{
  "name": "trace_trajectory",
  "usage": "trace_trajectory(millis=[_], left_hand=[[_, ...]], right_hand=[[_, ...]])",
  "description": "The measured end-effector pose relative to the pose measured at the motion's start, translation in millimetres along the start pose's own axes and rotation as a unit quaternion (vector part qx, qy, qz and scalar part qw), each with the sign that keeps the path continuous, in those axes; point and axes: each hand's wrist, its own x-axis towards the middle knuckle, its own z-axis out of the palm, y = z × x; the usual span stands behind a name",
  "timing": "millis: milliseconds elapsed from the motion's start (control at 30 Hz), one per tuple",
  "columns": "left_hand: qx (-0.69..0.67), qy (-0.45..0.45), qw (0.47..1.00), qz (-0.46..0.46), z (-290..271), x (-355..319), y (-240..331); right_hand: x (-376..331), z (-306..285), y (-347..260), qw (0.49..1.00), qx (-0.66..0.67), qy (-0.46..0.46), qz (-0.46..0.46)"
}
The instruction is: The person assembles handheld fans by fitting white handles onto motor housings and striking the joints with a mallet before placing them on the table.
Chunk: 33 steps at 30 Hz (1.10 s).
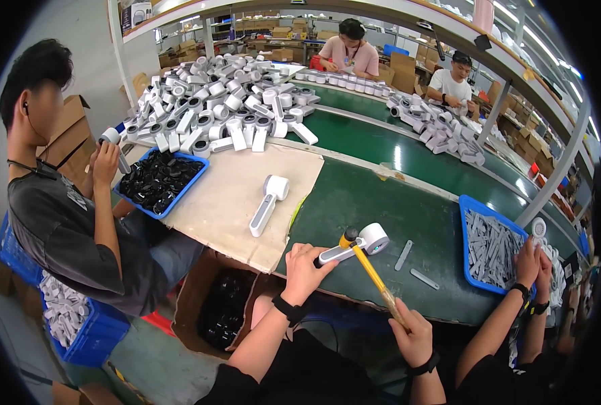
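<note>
My left hand (304, 271) holds the handle end of a white-and-grey handheld device (375, 237) with a round head, lying on the green table. My right hand (414, 335) grips a hammer (375, 273) by its yellow handle. The hammer's black-and-yellow head is over the device, near where handle and round head meet; I cannot tell whether it touches. Just right of the device lie a grey strip (403, 255) and a second strip (424, 279). A similar device (269, 204) rests on a cardboard sheet (226, 179) to the left.
A large heap of similar devices (213, 101) covers the far left. On the left stands a blue tray (197, 177) of black parts; on the right, another blue tray (468, 253) holds grey strips. Co-workers sit at both sides and across the green conveyor (354, 128).
</note>
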Motion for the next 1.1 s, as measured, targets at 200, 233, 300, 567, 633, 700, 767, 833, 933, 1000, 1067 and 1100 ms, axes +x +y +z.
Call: trace_trajectory(millis=[200,233,300,567,633,700,767,833,933,1000,1067,1100], left_hand=[[0.008,-0.001,1.0,-0.004,-2,-4,-1],[0.017,0.002,1.0,-0.003,-1,-2,-2],[0.006,-0.006,1.0,-0.005,0,1,0],[0.026,-0.01,1.0,-0.013,-2,-3,0],[-0.001,0.003,1.0,0.005,-1,-2,4],[0.02,0.002,1.0,0.003,1,-3,1],[0.04,0.002,0.999,0.004,2,0,-1],[-0.002,-0.01,1.0,-0.005,0,-3,0],[0.04,0.008,0.999,0.013,2,-2,-4],[0.03,-0.004,1.0,-0.003,0,-7,-3],[0.018,-0.015,1.0,-0.017,-1,-6,0],[0.014,-0.012,1.0,-0.009,0,-4,2]], right_hand=[[1,4,-6,0.998,-0.012,0.001,-0.061],[2,5,-7,0.998,-0.011,-0.004,-0.055],[2,6,-9,0.998,-0.004,0.019,-0.056],[0,8,-8,0.998,-0.006,-0.005,-0.064],[-2,9,-8,0.998,0.015,0.016,-0.057],[-3,11,-4,0.998,-0.008,-0.024,-0.05],[-1,8,-4,0.998,-0.007,-0.006,-0.058],[0,6,-10,0.997,0.018,0.039,-0.058],[0,4,-10,0.997,-0.043,-0.023,-0.062],[0,5,-10,0.997,-0.031,-0.011,-0.064],[0,4,-10,0.998,-0.008,0.011,-0.069],[-1,6,-10,0.998,-0.009,0.012,-0.068]])
